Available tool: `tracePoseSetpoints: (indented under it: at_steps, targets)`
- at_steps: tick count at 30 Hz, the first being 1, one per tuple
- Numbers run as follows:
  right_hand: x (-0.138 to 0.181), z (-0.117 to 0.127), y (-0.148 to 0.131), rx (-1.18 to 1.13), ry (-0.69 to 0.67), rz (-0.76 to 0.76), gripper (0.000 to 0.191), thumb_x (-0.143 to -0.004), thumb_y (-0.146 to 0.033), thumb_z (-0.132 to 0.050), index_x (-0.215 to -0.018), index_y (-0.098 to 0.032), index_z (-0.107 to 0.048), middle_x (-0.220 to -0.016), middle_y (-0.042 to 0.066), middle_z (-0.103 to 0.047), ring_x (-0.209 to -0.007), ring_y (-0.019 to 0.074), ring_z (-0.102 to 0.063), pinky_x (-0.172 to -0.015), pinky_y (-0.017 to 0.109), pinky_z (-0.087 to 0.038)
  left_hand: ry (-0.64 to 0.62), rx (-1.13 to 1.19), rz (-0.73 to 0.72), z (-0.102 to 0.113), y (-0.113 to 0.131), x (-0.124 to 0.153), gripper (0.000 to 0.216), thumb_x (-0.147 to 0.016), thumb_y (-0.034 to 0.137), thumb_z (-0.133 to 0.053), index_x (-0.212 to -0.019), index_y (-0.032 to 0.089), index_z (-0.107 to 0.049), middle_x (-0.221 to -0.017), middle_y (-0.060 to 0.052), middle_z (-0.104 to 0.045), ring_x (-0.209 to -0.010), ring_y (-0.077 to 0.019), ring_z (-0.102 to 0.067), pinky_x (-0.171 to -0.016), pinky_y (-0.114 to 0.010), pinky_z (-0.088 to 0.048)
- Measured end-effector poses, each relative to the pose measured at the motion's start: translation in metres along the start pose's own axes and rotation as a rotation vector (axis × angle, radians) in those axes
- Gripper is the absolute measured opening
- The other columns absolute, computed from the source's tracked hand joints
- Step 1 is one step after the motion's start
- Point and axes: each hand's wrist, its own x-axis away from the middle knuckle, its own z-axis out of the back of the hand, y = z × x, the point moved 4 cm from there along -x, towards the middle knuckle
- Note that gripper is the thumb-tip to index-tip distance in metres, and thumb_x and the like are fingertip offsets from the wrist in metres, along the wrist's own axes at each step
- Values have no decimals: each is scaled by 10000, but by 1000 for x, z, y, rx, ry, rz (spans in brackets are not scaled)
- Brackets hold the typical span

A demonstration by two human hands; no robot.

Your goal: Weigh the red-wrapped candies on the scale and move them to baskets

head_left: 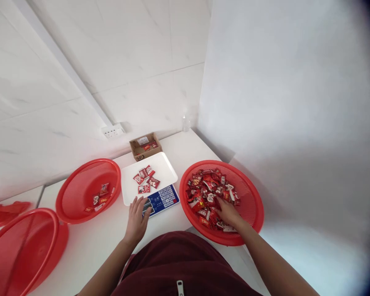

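My right hand (227,211) reaches down into a red plastic basket (255,205) heaped with small red candy packets (208,187). Its fingertips are among the packets, so what they grip, if anything, is hidden. At the near edge of a digital scale (169,196), my left hand (137,218) rests with fingers apart, over the left end of the blue keypad panel. On the scale's white tray (128,185) lie several red packets (144,188), spread in a loose group.
Left of the scale, another red basket (70,185) holds several packets. A red basket (54,250) stands nearer, beside red plastic bags (6,213). Behind the scale sit a small cardboard box (146,154) with packets and a clear bottle (186,123). Walls border the table.
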Motion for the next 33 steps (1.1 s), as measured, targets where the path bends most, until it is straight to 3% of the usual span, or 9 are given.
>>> tracePoseSetpoints:
  at_steps: [6, 11, 17, 20, 23, 27, 30, 33]
  targets:
    - [0, -17, -8, -31, -23, 53, 608, -791, -236, -459, -1377, -90, -380, -1153, 159, -645, -1055, 251, -608, -889, 323, -425, -50, 4, 53, -1, -13, 5, 392, -890, 378, -407, -1224, 211, -527, -1329, -114, -513, -1343, -278, -319, -1074, -530, -269]
    - [3, -22, -14, -51, 61, 45, 565, -770, -229, -420, -1315, -85, -461, -1176, 162, -636, -1069, 245, -608, -890, 302, -426, -59, 8, 100, 0, -36, 8, 408, -883, 376, -412, -1234, 197, -521, -1347, -123, -494, -1345, -289, -316, -1075, -538, -264]
    - [13, -18, -11, -171, 135, -39, 463, -703, -352, -462, -1129, -227, -591, -1038, 91, -701, -934, 274, -658, -769, 343, -486, -11, 39, 126, 14, -64, 8, 386, -863, 370, -456, -1199, 202, -543, -1324, -129, -512, -1325, -296, -346, -1071, -543, -271]
    - [18, -20, -20, -218, 225, 10, 526, -676, -440, -452, -1123, -194, -578, -1124, 134, -660, -1043, 300, -612, -857, 391, -471, 21, 128, 161, 27, -77, 9, 355, -862, 361, -458, -1157, 191, -560, -1275, -133, -543, -1269, -264, -422, -1055, -491, -327]
    - [22, -27, -31, -241, 308, 46, 598, -669, -510, -432, -1144, -167, -552, -1213, 171, -603, -1164, 311, -533, -967, 425, -413, 6, 276, 275, 33, -92, 12, 316, -849, 349, -467, -1101, 191, -573, -1186, -122, -596, -1162, -234, -520, -1001, -439, -396]
    - [30, -42, -49, -238, 294, 41, 534, -674, -546, -423, -1058, -209, -581, -1161, 157, -629, -1126, 313, -557, -973, 439, -416, -71, 530, 592, 32, -118, 26, 363, -870, 412, -382, -1054, 157, -564, -1084, -137, -639, -988, -222, -617, -846, -389, -494]
    - [39, -48, -60, -215, 320, 23, 471, -693, -534, -388, -991, -229, -590, -1120, 146, -645, -1077, 311, -583, -952, 455, -428, 61, 450, 637, 57, -144, 31, 425, -879, 454, -323, -1026, 134, -560, -1019, -151, -644, -940, -236, -623, -820, -395, -497]
    - [48, -47, -70, -207, 367, 17, 435, -711, -513, -370, -951, -228, -594, -1077, 141, -660, -1047, 303, -595, -951, 455, -425, 339, 74, 546, 108, -180, 28, 487, -855, 467, -381, -1178, 124, -505, -1235, -190, -542, -1191, -294, -479, -988, -460, -381]
